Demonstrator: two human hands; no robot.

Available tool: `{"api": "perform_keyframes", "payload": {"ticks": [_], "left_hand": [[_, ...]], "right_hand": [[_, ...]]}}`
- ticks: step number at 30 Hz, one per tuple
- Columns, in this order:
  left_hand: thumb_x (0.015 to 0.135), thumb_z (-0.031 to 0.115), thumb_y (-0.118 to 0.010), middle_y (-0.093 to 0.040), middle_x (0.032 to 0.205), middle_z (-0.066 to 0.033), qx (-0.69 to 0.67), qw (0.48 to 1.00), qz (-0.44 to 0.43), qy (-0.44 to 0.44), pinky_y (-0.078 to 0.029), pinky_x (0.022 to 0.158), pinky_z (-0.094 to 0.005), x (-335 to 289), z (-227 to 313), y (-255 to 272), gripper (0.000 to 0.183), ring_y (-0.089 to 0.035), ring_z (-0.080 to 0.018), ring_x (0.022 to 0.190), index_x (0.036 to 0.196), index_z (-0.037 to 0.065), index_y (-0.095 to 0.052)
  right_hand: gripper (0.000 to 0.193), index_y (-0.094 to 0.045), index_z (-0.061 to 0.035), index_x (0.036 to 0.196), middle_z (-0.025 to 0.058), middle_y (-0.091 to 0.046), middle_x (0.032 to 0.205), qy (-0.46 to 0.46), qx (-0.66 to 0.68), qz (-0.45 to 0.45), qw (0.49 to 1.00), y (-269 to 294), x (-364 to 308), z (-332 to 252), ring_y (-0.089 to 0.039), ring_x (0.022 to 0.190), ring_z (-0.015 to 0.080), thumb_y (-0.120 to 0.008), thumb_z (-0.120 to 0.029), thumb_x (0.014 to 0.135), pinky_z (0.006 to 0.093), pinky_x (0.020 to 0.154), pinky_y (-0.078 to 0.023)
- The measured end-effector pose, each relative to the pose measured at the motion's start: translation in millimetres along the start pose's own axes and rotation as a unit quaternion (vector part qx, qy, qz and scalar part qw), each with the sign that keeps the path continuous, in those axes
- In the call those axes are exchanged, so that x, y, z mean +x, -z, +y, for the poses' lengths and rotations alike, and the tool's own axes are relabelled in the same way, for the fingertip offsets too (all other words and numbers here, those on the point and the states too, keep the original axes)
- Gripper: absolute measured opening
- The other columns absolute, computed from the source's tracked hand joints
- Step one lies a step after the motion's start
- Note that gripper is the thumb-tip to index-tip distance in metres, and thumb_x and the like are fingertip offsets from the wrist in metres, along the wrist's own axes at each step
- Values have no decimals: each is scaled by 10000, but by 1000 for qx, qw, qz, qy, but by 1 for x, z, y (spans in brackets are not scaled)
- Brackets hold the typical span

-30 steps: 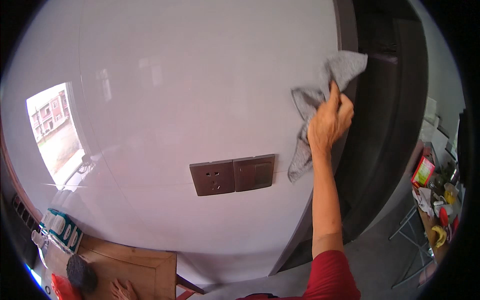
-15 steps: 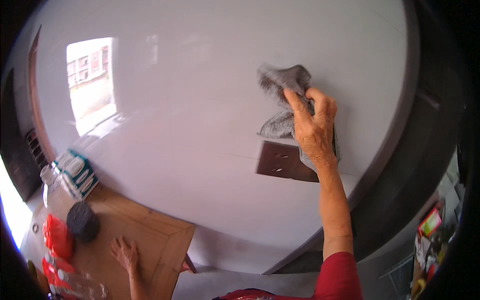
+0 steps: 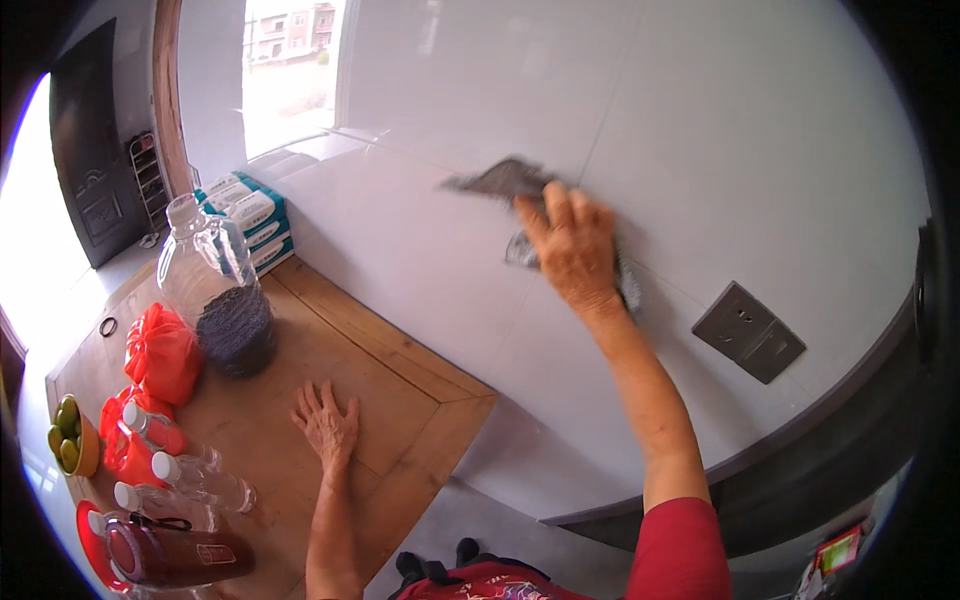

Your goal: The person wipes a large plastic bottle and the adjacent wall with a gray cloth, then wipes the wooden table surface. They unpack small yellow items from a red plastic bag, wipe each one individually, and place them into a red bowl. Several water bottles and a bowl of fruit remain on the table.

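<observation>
With my right hand [image 3: 575, 250] I press a crumpled grey cloth [image 3: 512, 180] against the glossy pale wall [image 3: 440, 270]. The fingers are closed on it, and one corner of the cloth trails left, smeared by motion. My left hand [image 3: 328, 425] lies flat on the wooden table [image 3: 390, 410] with its fingers spread, holding nothing. Up and left of that hand stands a big clear jug [image 3: 205, 255] with dark granular stuff in its lower part. A dark socket plate [image 3: 748, 332] is set in the wall, right of my right forearm.
White and teal packs [image 3: 250, 215] are stacked against the wall. Left of my left hand are red bags [image 3: 162, 350], clear bottles [image 3: 205, 482], a dark red flask [image 3: 180, 550] and a bowl of green fruit [image 3: 85, 445]. A dark curved edge [image 3: 860, 400] borders the wall at right.
My right hand and the cloth have moved left along the wall, away from the socket plate, which is now fully visible. The view has turned left, showing more table. My left hand stays on the tabletop.
</observation>
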State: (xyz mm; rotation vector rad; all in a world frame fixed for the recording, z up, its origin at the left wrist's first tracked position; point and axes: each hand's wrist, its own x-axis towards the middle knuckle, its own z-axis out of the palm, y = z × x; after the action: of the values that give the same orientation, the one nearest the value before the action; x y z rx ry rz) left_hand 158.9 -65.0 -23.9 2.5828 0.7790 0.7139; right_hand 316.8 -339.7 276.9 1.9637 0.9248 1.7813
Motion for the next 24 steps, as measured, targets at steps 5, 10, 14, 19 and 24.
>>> {"api": "perform_keyframes", "payload": {"ticks": [5,10,14,19,24], "left_hand": [[796,378,-661,-389,1429,-159,-3,1000,3,0,-164,1111,-538,-1,2,1,576,-282,-331,1370,1277,90,-530],[786,393,-667,-365,1451,-159,-42,999,-24,8,-144,1119,-556,0,7,3,597,-258,-332,1382,1284,95,-526],[782,404,-673,-350,1462,-158,-52,998,-29,15,-133,1125,-556,1,3,0,622,-239,-332,1393,1297,94,-513],[781,403,-682,-349,1458,-164,-47,998,-28,17,-123,1129,-556,3,0,2,636,-235,-337,1392,1308,95,-503],[782,401,-686,-357,1450,-168,-36,999,-27,14,-128,1126,-553,3,0,4,633,-243,-341,1387,1305,94,-506]], "right_hand": [[89,-635,-150,892,9,-490,1081,89,62,-48,993,-20,-79,-79,-424,1019,182,-648,-165,805,356,749,-344],[37,-583,-141,830,9,-481,1046,201,140,-165,955,-17,-168,-115,-417,1028,177,-583,-160,798,333,767,-339],[113,-617,-111,900,28,-529,1014,216,141,-180,949,-32,-160,-115,-473,969,195,-596,-156,798,354,772,-375],[156,-669,-142,994,76,-573,1131,30,-19,32,999,-41,-1,-37,-529,962,256,-636,-138,842,414,770,-411],[376,-622,-162,1179,66,-546,1107,-129,-97,104,981,-44,126,3,-530,909,256,-630,-75,813,408,697,-417]]}}
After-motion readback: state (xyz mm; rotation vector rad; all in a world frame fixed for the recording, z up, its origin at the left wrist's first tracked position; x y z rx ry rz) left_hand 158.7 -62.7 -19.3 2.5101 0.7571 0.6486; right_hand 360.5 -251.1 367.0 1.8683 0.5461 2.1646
